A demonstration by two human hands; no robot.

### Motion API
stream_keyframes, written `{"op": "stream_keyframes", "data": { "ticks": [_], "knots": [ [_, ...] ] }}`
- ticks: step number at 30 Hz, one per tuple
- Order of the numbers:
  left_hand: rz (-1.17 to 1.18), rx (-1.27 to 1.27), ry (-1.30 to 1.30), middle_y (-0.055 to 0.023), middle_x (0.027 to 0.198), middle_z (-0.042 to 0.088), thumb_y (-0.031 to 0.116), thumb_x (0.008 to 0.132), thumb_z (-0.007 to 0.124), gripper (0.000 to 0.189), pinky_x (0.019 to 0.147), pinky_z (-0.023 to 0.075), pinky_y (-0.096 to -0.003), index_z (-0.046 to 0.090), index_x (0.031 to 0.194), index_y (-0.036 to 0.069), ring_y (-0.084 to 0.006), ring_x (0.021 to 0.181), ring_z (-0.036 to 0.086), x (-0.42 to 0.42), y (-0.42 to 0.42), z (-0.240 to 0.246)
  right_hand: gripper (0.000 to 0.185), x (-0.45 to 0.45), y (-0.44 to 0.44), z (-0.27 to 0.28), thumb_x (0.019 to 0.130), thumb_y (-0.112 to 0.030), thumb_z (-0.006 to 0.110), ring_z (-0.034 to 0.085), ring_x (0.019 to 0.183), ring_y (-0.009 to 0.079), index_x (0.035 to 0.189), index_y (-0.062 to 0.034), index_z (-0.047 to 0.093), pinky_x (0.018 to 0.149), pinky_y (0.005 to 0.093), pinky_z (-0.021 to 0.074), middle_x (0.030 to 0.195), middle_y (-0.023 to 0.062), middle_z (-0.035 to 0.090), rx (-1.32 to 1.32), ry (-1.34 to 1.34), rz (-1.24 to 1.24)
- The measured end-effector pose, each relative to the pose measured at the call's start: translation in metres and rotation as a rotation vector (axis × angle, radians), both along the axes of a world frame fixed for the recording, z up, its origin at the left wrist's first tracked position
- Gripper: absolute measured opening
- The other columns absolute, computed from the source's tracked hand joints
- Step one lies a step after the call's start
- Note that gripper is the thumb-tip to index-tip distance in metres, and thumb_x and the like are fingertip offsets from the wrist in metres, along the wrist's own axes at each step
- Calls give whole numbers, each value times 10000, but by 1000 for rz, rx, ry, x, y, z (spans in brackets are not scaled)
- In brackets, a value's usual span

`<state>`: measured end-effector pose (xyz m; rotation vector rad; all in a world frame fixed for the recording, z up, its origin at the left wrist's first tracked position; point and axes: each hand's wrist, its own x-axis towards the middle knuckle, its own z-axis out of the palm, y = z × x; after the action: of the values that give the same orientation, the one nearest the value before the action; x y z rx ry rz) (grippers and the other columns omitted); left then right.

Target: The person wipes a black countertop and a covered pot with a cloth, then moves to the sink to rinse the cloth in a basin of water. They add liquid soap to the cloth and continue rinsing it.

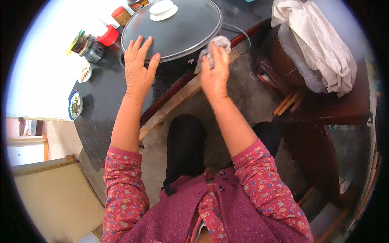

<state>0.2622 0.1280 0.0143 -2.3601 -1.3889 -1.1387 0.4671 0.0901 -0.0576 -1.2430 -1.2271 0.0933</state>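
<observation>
A large round lid (179, 33) with a metal rim and a white knob covers a dark pan or cooker on the black tabletop. My left hand (138, 68) has its fingers spread at the lid's near left edge and holds nothing. In my right hand (215, 68) is a crumpled, light-coloured cloth (221, 42), pressed near the right side of the lid's rim, above the table's dark red edge. What lies under the lid is hidden.
Jars, one with a red lid (108, 35), and two small bowls of food (75, 105) stand along the left of the black table (103, 127). A thin cable curves off the table's right edge. White fabric (322, 48) drapes over something on the brown furniture at right.
</observation>
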Motion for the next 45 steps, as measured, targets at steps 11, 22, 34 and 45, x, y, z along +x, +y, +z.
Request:
{"op": "stream_keyframes", "data": {
  "ticks": [11,22,34,45],
  "knots": [
    [7,-17,13,-159,1442,486,347,928,613,466,1141,270,-474,584,1345,142,-389,1377,374,1,0,-3,408,9,-16,-6,844,-54,642,537,1148,395,1240,29,587,1031,431,412,1211,236,571,-43,163,16],
    [0,-9,4,-186,1433,484,337,907,638,494,1139,266,-491,572,1350,128,-419,1363,379,3,1,-4,363,30,16,-13,848,-52,619,546,1120,423,1197,47,595,995,441,435,1187,239,573,13,94,-27],
    [13,-15,7,-178,1443,472,309,896,647,495,1139,255,-524,566,1353,139,-423,1366,370,3,-1,-2,161,28,19,119,771,-64,622,573,956,311,917,-72,690,871,410,474,980,83,631,-40,-801,196],
    [18,8,-10,-168,1443,475,312,900,636,480,1139,265,-498,576,1342,134,-419,1362,372,3,-2,-2,223,41,25,91,763,-52,651,567,1016,332,976,-95,699,938,417,457,1071,94,651,18,-708,64]
  ]
}}
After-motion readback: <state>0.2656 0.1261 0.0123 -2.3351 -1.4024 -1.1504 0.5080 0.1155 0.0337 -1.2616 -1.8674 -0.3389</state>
